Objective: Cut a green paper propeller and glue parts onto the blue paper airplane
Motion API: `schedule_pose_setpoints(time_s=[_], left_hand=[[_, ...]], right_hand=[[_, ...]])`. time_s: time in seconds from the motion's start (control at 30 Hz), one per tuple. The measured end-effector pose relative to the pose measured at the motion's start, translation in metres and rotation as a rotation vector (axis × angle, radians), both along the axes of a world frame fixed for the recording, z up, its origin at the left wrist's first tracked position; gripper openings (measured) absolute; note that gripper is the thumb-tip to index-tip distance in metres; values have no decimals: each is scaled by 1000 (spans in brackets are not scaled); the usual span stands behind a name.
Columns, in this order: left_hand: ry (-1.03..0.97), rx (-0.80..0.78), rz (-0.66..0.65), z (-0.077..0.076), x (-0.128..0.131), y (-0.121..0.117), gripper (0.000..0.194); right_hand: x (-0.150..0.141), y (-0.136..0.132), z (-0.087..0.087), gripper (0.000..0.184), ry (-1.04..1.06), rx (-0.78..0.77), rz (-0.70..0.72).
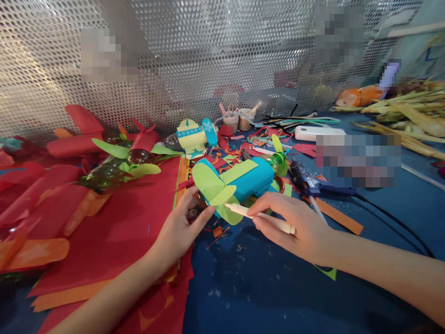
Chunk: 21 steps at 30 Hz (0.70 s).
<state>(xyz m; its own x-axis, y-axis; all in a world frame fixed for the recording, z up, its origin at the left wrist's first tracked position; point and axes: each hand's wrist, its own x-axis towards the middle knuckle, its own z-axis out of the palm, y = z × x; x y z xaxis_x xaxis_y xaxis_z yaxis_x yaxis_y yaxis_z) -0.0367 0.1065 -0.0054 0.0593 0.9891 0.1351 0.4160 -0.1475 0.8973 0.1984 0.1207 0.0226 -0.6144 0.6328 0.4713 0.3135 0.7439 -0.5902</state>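
Observation:
A toy plane (255, 178) with a blue paper body and light green wings and tail fins lies in the middle of the table, its green bottle-neck nose pointing to the upper right. My left hand (184, 220) steadies the tail end, thumb in front and fingers curled partly out of sight behind it. Between the thumb and fingers of my right hand (295, 222) is a white marker pen (267, 219). The pen's tip touches, or almost touches, a green tail fin (232, 213).
Red paper sheets (114, 241) and red toy planes (74, 144) cover the left. Behind are a yellow-and-blue plane (194, 137), paper scraps (227, 150) and cups (245, 120) before a perforated metal panel (208, 55). A glue gun (308, 181) with a black cord lies right, dried stalks (410, 104) beyond.

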Motion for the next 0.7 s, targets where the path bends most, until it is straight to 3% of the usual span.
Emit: schedule_pose_setpoints(time_s=[0.7], left_hand=[[-16, -11, -2, 1, 0, -1, 39]], right_hand=[[0, -1, 1, 8, 17, 6, -28]])
